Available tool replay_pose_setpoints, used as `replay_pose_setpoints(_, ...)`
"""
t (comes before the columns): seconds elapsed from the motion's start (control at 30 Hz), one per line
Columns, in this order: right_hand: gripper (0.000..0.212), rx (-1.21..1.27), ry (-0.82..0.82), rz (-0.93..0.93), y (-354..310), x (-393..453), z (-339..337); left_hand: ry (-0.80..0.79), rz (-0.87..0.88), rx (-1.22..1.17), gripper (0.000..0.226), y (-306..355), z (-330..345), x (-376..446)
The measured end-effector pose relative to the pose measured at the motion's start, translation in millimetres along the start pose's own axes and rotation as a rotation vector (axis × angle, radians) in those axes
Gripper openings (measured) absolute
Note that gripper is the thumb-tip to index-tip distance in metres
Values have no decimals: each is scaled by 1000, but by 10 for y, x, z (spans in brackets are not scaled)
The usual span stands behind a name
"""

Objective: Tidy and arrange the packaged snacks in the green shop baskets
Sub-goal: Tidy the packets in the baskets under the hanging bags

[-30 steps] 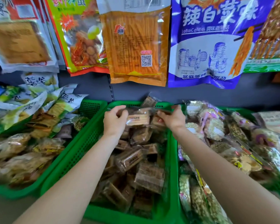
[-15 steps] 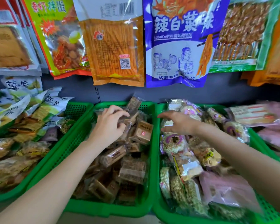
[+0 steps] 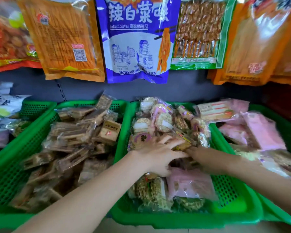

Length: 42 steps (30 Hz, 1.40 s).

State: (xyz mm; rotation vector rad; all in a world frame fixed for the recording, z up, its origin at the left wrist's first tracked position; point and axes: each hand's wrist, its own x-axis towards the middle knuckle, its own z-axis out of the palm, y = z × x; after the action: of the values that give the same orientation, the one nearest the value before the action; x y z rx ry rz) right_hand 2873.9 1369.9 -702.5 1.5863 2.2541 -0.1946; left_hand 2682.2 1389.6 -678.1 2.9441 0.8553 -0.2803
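Now moved from brown-snack basket (image 3: 40, 148) into middle green basket (image 3: 225, 187) | left hand (image 3: 156, 153) and right hand (image 3: 200, 155) meeting over brown packet (image 3: 181, 146), touching it | grip: cannot tell, blurred | round cracker packs (image 3: 163, 121) lying behind.

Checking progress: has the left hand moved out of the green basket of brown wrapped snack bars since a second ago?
Yes. The left hand crossed rightward over the basket rim into the neighbouring green basket of round snack packets, meeting the right hand.

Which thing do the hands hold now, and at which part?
Both hands, left hand and right hand, meet on a brown snack packet; blur hides the exact grip.
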Motion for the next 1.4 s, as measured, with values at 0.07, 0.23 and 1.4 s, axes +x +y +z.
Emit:
replay_pose_setpoints(0.07, 47, -98, 41, 42, -75, 70, 127, -67, -66, 67, 54, -9, 68, 88)
replay_pose_setpoints(0.23, 51, -56, 104, 105, -115, 146, 147, -119, -249, 60, 64, -110, 44, 148)
replay_pose_setpoints(1.4, 58, 379, 162, -288, -1348, 711, -963, 448, -780, -267, 52, -1362, 49, -1767)
